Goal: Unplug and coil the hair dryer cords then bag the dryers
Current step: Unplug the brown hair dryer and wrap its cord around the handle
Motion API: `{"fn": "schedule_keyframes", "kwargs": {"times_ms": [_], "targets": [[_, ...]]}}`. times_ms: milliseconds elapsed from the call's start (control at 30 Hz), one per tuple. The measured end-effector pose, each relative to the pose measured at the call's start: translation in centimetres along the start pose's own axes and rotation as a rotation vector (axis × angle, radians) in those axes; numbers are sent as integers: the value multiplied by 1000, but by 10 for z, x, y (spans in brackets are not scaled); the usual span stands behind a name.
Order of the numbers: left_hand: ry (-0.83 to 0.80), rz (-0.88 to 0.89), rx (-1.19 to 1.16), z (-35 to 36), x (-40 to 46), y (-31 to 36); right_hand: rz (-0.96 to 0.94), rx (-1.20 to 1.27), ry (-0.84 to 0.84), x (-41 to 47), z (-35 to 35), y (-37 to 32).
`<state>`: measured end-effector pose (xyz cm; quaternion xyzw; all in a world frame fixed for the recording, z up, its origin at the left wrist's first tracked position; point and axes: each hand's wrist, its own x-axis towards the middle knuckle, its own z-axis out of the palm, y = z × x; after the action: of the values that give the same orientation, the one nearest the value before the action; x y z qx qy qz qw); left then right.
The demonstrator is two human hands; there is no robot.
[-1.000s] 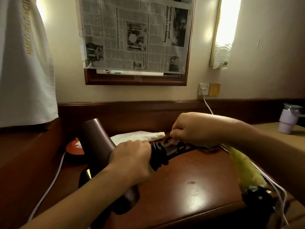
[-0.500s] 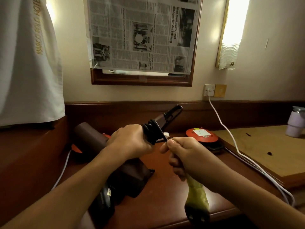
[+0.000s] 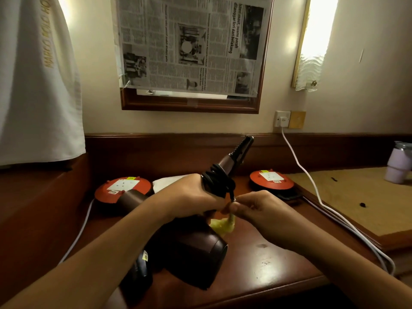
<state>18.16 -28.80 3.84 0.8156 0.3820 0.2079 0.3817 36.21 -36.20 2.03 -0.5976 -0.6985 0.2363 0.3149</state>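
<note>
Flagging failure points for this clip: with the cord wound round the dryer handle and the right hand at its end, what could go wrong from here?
1. The right hand pinches only the end of the black cord; a slip could let the coil loosen off the handle.
2. The left hand alone steadies the hair dryer, which lies near the desk front edge and might slide off.

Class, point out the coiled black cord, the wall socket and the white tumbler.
cord (image 3: 219, 179), head view, coil around the handle
socket (image 3: 282, 118), head view, faceplate centre
tumbler (image 3: 398, 167), head view, its body
</note>
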Motion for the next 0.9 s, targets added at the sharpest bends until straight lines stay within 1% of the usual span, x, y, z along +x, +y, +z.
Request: {"fn": "schedule_keyframes", "kwargs": {"times_ms": [67,133,200,267,333,433,500,567,633,667,733,833,900], "targets": [[-11,18,-59,4,2,-4,13,-16,-2,4,2,0],[9,35,-59,5,3,-7,-11,14,-5,6,3,-1],[21,59,-59,6,2,-8,-50,70,0,7,4,-1],[20,63,-99,8,3,-12,-37,151,1,7,9,1],[46,42,-72,13,7,-18,-14,236,0,9,19,8],[79,10,52,23,10,-26,60,447,-14,9,35,17],[50,-10,81,26,11,-28,105,629,-12,7,44,19],[21,28,102,30,9,-29,122,739,46,7,51,20],[24,60,190,37,7,-32,114,728,90,7,56,21],[35,42,255,40,7,-33,108,720,88,7,58,22],[75,-51,413,47,5,-32,113,770,93,6,62,22],[76,-126,675,57,4,-25,152,885,207,6,71,23],[70,-111,757,64,6,-21,193,941,289,8,77,27]]}}
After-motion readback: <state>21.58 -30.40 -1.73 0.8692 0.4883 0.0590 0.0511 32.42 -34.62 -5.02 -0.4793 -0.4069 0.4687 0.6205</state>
